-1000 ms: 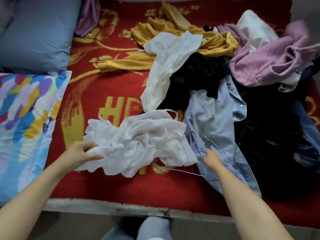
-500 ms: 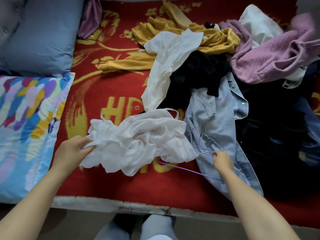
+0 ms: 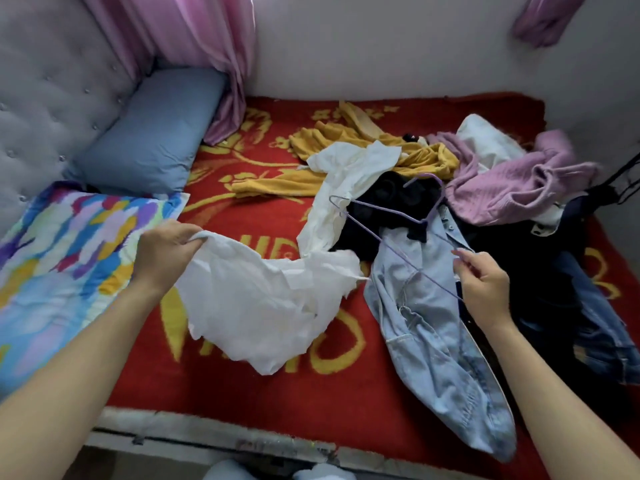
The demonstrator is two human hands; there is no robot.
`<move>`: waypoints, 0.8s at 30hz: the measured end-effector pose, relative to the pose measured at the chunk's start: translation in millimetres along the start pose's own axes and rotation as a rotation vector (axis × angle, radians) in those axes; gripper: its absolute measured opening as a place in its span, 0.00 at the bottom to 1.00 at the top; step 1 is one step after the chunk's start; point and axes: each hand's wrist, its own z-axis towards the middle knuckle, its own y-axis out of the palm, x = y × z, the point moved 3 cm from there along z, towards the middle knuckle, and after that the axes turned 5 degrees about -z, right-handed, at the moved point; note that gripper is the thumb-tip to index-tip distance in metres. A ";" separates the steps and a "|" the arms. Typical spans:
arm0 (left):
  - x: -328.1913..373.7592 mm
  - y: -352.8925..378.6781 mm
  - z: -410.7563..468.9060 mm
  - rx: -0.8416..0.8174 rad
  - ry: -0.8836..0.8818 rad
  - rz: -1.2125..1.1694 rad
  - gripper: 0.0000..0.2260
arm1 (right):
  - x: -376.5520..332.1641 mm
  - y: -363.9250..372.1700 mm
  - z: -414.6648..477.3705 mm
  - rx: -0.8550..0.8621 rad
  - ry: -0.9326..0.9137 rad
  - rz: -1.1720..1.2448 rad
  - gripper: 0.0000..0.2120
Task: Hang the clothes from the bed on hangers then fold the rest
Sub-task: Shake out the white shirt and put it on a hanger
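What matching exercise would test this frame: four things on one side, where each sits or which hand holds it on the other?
Things: 1 white garment; 2 purple hanger; 3 denim shirt; 4 blue pillow.
States: a against the headboard; b bunched in the left hand's grip; c pinched by the right hand; d draped on the red blanket, among the clothes pile.
Pairs: 1-b, 2-c, 3-d, 4-a.

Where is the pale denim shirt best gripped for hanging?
Probably at its collar, the far end, reached from above: the denim shirt lies lengthwise toward the person, its collar exposed beside the black garment. The right hand is nearest but holds the purple hanger.
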 end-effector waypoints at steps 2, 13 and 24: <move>4.7 -20.7 16.8 0.016 -0.024 -0.074 0.03 | -28.1 -6.9 2.0 -0.066 0.070 0.230 0.11; 45.5 -94.4 67.1 -0.066 -0.016 -0.282 0.06 | -144.3 -37.5 -25.0 -0.298 -0.122 0.383 0.22; 119.3 -118.8 56.2 0.003 0.140 -0.393 0.03 | -219.5 -10.5 -28.8 -0.188 -0.237 0.313 0.10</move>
